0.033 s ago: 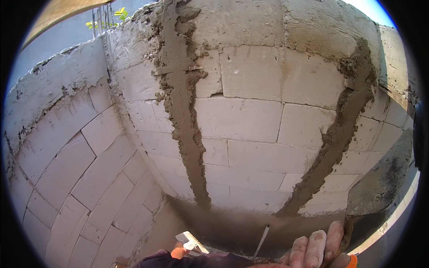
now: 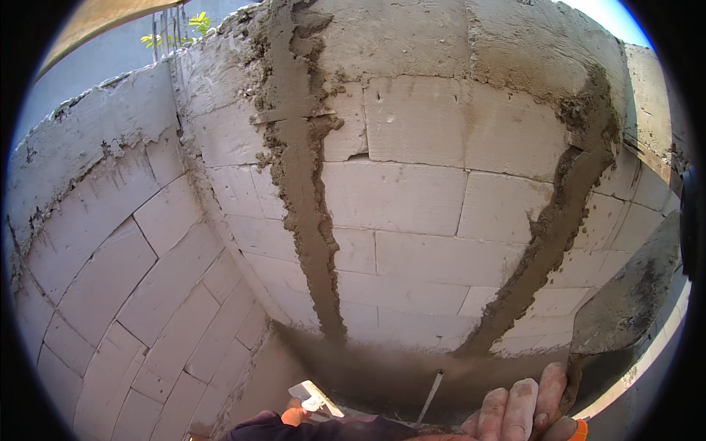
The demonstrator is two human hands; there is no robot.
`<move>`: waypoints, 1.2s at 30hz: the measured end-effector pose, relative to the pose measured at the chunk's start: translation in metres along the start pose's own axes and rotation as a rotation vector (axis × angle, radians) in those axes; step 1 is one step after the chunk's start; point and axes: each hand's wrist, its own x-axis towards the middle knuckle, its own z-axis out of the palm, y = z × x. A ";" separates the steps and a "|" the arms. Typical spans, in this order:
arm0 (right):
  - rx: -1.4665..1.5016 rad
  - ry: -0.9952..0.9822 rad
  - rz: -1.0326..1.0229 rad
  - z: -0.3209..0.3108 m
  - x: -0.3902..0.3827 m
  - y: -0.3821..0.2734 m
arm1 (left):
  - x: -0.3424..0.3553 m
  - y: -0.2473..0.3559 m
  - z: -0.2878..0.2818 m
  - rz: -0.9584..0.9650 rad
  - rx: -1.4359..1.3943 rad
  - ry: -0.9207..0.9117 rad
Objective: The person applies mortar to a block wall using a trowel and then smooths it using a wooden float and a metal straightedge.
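Low in the picture, my left hand [image 2: 295,414] grips a pale, flat-bladed trowel [image 2: 318,398]; a dark sleeve [image 2: 272,430] hides much of that arm. My right hand [image 2: 518,411], its fingertips whitened with dust, has its fingers curled at the lower right beside an orange piece [image 2: 579,431]; what it holds is mostly hidden. Ahead rises a wall of pale blocks [image 2: 412,191], crossed by two rough vertical bands of wet grey mortar, the left band [image 2: 298,206] fairly straight, the right band [image 2: 551,235] slanting in this lens.
A second block wall [image 2: 140,279] meets it at the left, with rebar and leaves [image 2: 198,22] above and a tan sheet at the top corner. A thin white pipe [image 2: 430,397] stands at the shadowed foot of the wall. A dark grey concrete surface [image 2: 621,294] is at the right.
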 end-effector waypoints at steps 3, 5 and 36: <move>-0.072 0.001 -0.074 0.000 0.000 0.012 | 0.023 0.009 0.002 -0.034 0.019 0.004; -0.137 0.030 -0.131 0.002 0.000 0.018 | 0.036 0.006 0.000 -0.070 0.037 0.021; -1.011 0.717 -0.464 -0.099 -0.073 0.052 | 0.133 -0.005 -0.096 0.364 -0.080 -0.304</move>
